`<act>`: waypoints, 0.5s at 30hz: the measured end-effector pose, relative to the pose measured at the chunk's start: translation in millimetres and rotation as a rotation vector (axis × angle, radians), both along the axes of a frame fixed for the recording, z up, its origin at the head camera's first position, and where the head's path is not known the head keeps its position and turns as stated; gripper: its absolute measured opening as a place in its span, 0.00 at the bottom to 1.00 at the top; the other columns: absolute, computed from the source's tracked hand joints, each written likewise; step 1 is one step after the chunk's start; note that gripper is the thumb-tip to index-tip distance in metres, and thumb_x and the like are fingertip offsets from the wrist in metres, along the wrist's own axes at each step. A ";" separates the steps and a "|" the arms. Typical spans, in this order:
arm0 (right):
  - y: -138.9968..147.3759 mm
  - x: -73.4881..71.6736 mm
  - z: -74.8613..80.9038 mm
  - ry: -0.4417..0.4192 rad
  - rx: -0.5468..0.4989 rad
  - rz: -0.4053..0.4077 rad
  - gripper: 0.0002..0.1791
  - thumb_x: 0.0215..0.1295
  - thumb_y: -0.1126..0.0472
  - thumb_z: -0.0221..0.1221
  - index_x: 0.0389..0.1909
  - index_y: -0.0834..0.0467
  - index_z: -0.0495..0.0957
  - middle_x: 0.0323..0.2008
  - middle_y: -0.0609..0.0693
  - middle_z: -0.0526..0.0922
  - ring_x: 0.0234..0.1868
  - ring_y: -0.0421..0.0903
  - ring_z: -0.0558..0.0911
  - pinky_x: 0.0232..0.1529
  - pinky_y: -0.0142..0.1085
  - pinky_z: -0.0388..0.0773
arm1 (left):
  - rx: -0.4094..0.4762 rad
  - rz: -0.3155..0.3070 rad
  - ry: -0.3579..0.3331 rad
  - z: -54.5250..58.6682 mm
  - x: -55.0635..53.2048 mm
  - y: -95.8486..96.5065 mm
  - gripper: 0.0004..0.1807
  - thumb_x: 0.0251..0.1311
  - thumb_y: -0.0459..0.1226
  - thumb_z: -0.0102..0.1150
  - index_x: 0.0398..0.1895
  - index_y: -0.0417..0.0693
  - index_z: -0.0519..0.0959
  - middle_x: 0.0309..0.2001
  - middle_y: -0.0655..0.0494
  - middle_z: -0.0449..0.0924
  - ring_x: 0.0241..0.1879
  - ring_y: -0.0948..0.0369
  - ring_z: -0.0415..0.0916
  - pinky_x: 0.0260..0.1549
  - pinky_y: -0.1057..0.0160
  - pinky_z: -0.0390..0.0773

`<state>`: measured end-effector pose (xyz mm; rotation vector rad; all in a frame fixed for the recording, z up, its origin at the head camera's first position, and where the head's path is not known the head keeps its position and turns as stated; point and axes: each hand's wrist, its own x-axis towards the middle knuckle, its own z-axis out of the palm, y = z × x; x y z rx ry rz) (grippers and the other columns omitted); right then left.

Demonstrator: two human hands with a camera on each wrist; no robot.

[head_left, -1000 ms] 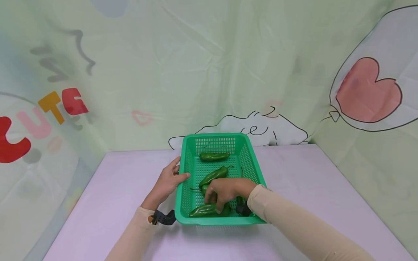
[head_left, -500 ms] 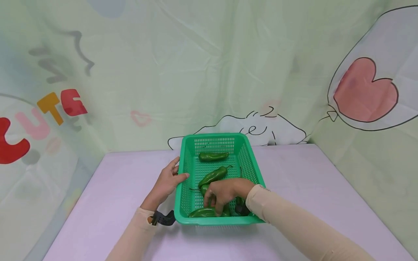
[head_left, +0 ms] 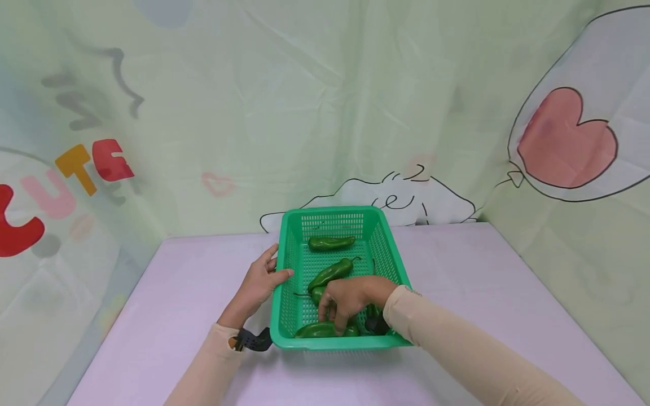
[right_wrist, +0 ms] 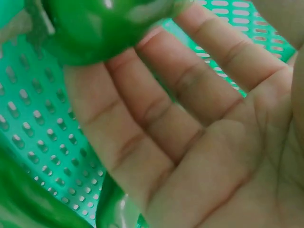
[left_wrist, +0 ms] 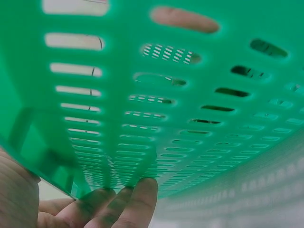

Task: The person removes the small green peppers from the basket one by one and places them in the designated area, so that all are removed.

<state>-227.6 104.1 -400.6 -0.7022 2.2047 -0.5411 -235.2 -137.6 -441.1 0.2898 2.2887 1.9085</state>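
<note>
A green plastic basket [head_left: 315,343] with slotted walls stands on the table in the head view, several long green peppers inside it. My left hand [head_left: 258,285] grips its left side, thumb over the rim; in the left wrist view the fingers [left_wrist: 142,202] lie against the outer wall. Reaching down into the near end, my right hand [head_left: 350,296] pinches a glossy green pepper [head_left: 316,330] between thumb and fingers. Up close in the right wrist view, the fingertips lie under that pepper [right_wrist: 109,28]. Partly behind the right hand is another pepper [head_left: 317,294].
One pepper [head_left: 332,243] lies crosswise at the basket's far end, and another with a curved stem [head_left: 330,274] slants across the middle. A further pepper [head_left: 373,311] shows along the right wall. The pale table [head_left: 457,270] meets a printed cloth backdrop [head_left: 284,113] behind the basket.
</note>
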 end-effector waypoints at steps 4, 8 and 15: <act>5.8 -1.4 8.1 0.028 -0.022 -0.024 0.20 0.53 0.69 0.75 0.46 0.47 0.90 0.40 0.39 0.87 0.44 0.36 0.83 0.43 0.36 0.84 | -0.005 0.010 -0.005 -0.6 0.1 0.4 0.47 0.70 0.33 0.63 0.85 0.43 0.47 0.69 0.37 0.75 0.57 0.50 0.83 0.52 0.57 0.82; 14.8 -4.4 16.7 0.041 -0.068 -0.048 0.19 0.54 0.70 0.74 0.46 0.50 0.89 0.40 0.42 0.88 0.43 0.39 0.84 0.43 0.38 0.84 | -0.007 0.028 -0.013 0.4 1.3 1.6 0.48 0.69 0.33 0.63 0.85 0.45 0.48 0.69 0.38 0.75 0.56 0.52 0.84 0.53 0.55 0.82; 28.6 -7.4 27.4 0.018 -0.159 -0.119 0.20 0.55 0.72 0.72 0.49 0.56 0.88 0.39 0.48 0.89 0.40 0.43 0.86 0.38 0.39 0.86 | -0.002 0.024 -0.016 1.6 3.1 1.9 0.47 0.69 0.32 0.63 0.85 0.46 0.48 0.69 0.38 0.75 0.56 0.49 0.83 0.52 0.56 0.83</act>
